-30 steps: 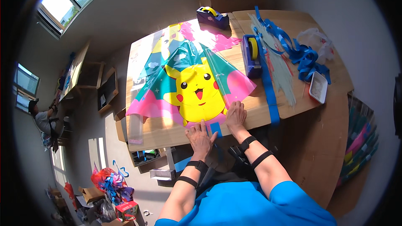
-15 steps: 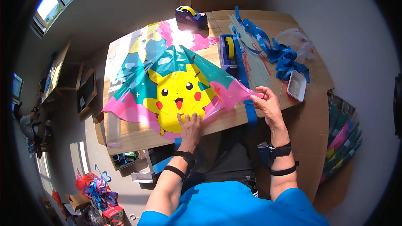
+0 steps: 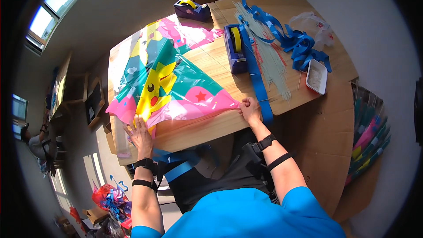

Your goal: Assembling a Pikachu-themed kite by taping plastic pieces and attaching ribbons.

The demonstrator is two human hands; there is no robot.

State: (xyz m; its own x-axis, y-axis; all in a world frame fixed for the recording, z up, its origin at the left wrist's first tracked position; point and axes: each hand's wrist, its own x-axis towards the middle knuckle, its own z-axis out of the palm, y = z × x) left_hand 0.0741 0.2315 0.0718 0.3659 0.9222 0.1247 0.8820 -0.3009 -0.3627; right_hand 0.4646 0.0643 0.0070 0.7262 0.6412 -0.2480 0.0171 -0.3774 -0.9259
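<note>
A thin plastic kite (image 3: 194, 77) in green and pink, printed with a yellow cartoon figure, lies on the wooden table (image 3: 198, 136) with a fold running through the figure. My left hand (image 3: 140, 134) rests with fingers spread on its lower edge, near the left corner. At the right corner of the film, my right hand (image 3: 250, 111) pinches the pink tip between thumb and fingers. Just beyond that hand runs a blue ribbon (image 3: 261, 92). A second printed sheet (image 3: 187, 35) of similar film lies behind the kite, partly covered by it.
Two tape dispensers, a near one (image 3: 235, 48) and a far one (image 3: 192, 9), stand on the table. Thin pale rods (image 3: 269, 61), a tangle of blue ribbon (image 3: 304, 44), a white tray (image 3: 316, 77) and a clear plastic bag (image 3: 315, 26) lie at right. Another person (image 3: 38, 143) is far left.
My left hand has slid leftward along the kite's lower edge, and the figure is now folded over. My right hand has moved left with the pink corner still pinched.
</note>
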